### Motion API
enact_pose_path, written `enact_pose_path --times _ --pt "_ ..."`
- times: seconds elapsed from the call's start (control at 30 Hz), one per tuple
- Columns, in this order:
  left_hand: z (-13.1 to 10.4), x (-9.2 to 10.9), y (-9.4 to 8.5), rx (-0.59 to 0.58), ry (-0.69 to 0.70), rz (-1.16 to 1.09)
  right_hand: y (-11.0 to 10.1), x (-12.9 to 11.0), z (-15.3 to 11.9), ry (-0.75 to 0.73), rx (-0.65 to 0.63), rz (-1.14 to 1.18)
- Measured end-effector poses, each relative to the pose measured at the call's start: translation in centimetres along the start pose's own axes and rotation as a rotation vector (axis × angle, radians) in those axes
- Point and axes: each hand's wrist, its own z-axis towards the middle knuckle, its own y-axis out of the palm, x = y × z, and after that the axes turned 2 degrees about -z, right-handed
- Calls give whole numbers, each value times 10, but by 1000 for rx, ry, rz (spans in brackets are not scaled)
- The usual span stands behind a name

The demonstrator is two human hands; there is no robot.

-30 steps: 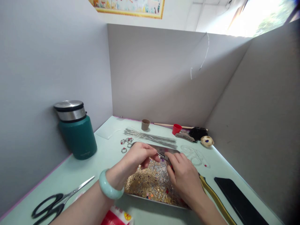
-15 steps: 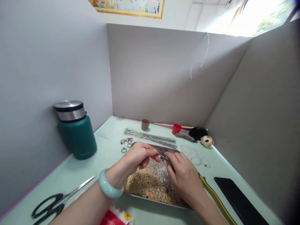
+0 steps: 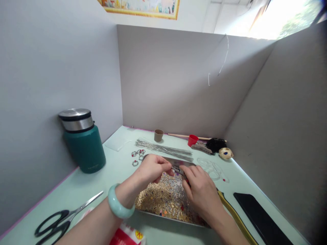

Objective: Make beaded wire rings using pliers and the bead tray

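Note:
Over a metal tray (image 3: 176, 222) of gold and silver beads (image 3: 158, 197), my two hands meet near its far side. My right hand (image 3: 200, 185) is wrapped round a pair of small pliers (image 3: 178, 170), whose jaws point left toward my other hand. My left hand (image 3: 154, 170) is closed in a pinch right at the plier tips; what lies between its fingers is too small to make out. A pale green bangle (image 3: 119, 202) circles my left wrist. Beyond my left hand lie several small beaded rings (image 3: 138, 154) with red beads.
Behind the tray lies a bundle of thin wires (image 3: 163, 148). A brown cup (image 3: 158, 135) and a red cup (image 3: 192, 140) stand at the back. Scissors (image 3: 68, 216) and a green flask (image 3: 87, 146) are on the left. A black phone-like slab (image 3: 262, 217) and clear cord (image 3: 212, 169) are on the right.
The fingers of my left hand have curled in a little more at the plier tips. My right hand and the pliers stay almost in place.

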Motion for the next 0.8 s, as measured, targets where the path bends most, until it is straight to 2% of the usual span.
enact_pose_path --times 0.33,0.8 --pt "-7 9 0 -80 -27 -139 0 1 1 -13 4 59" --pt "-1 1 -1 -47 2 -78 0 4 1 -39 -14 54"
